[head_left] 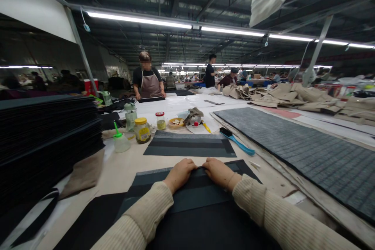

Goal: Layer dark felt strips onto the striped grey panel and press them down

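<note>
My left hand (181, 172) and my right hand (218, 172) are close together at the far edge of a dark fabric panel (196, 201). The fingers of both are closed on that edge, with the fingertips partly hidden. The panel has dark grey-green and black bands and lies over black fabric (211, 228) on the near side. Just beyond my hands, a second banded fabric panel (190, 145) lies flat. To its right rests a brush (238, 142) with a blue handle and black bristles.
A tall stack of dark fabric pieces (43, 133) stands at left. Jars (142, 131), a green-tipped squeeze bottle (120, 140) and a small bowl (176, 122) sit ahead. A long grey padded sheet (299, 148) lies right. A co-worker (149, 80) stands across the table.
</note>
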The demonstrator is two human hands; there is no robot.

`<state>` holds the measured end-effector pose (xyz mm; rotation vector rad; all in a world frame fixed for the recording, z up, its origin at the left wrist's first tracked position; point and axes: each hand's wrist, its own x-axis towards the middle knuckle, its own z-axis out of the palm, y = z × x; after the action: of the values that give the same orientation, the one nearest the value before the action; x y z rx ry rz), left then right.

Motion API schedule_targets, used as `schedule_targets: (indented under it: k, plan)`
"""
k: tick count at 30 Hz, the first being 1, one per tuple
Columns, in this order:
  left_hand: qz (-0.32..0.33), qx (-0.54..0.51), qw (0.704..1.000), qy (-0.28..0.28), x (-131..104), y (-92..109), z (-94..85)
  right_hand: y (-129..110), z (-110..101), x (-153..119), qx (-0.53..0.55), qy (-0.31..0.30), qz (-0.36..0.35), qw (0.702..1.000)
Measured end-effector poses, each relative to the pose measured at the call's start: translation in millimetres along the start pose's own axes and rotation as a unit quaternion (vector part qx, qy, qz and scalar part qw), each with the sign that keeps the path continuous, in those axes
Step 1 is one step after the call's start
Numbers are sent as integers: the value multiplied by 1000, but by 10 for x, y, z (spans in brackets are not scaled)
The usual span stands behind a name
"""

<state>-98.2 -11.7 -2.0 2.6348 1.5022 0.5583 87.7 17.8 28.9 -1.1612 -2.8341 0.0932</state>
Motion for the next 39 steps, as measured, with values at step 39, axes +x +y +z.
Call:
schedule_targets:
  k: [39]
  plan:
    - [-4,99,994,-39,-644,-427,-382,-849,242,467,21,10,-64,998]
